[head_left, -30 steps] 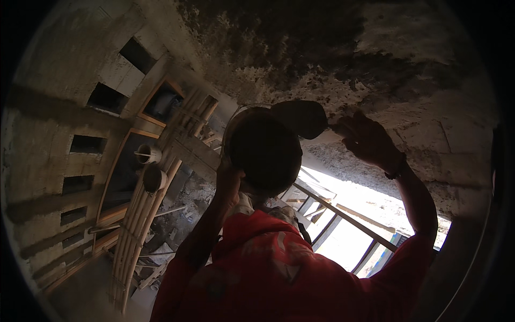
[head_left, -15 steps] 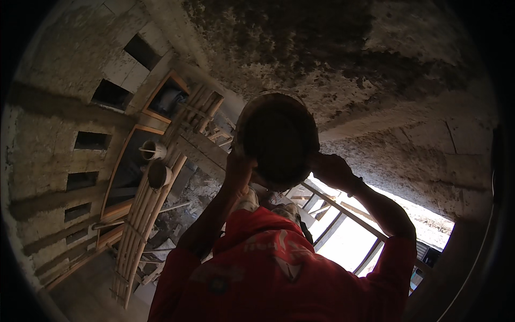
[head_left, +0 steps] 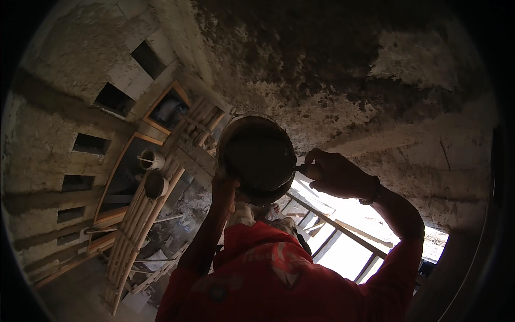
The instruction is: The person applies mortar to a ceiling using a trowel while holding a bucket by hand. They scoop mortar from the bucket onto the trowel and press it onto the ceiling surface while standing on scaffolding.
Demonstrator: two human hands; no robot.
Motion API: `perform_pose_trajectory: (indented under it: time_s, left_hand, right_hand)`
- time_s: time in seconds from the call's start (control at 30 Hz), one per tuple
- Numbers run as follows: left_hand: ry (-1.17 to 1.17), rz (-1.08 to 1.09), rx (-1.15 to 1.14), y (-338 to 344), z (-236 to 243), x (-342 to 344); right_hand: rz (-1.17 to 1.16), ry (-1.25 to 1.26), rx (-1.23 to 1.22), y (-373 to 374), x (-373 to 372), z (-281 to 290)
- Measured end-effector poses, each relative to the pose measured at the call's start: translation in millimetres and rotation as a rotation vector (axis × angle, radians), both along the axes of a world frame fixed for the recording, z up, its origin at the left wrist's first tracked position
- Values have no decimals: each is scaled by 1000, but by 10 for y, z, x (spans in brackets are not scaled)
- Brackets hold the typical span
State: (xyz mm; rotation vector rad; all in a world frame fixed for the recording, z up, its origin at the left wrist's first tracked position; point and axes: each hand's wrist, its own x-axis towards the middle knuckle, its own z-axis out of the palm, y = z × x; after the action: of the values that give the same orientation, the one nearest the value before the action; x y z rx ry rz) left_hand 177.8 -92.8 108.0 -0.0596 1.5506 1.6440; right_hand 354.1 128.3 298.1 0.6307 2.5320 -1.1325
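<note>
A round bucket (head_left: 222,140) with dark mortar-like stuff inside is held up before me, its mouth toward me. My left hand (head_left: 223,189) is closed on its lower left rim. Just beyond the right rim, my right hand (head_left: 337,173) has its fingers pinched together. A short dark piece shows between those fingertips and the rim; shadow hides what it is. Above the bucket is a rough wall surface (head_left: 343,102) with dark, wet-looking patches.
On the left, a scaffold of bamboo poles (head_left: 142,231) bears a pale bucket (head_left: 152,159) and a second bucket (head_left: 156,185). Behind stands a block wall (head_left: 40,155) with several square holes. Rubble (head_left: 185,214) lies below, and a bright framed opening (head_left: 343,247) is at lower right.
The bucket has come down and left with my left hand. My right hand has come off the bucket's lower right side, moved right, and now pinches a small dark piece by the rim.
</note>
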Motion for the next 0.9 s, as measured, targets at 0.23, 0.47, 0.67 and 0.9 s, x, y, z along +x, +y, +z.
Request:
perform_pose_trajectory:
  time_s: [0.23,0.47,0.67,0.9]
  left_hand:
    - [42,-3,-140,-348,-191,-232]
    - [-21,34,-131,-433,-206,-184]
    - [4,-72,-97,-119,148,-104]
    - [1,-180,100,290,201,133]
  right_hand:
    - [-24,115,-281,694,-347,-135]
    - [-539,223,371,1593,-445,776]
    - [321,231,850,1021,80,196]
    - [69,-173,728,171,478,-772]
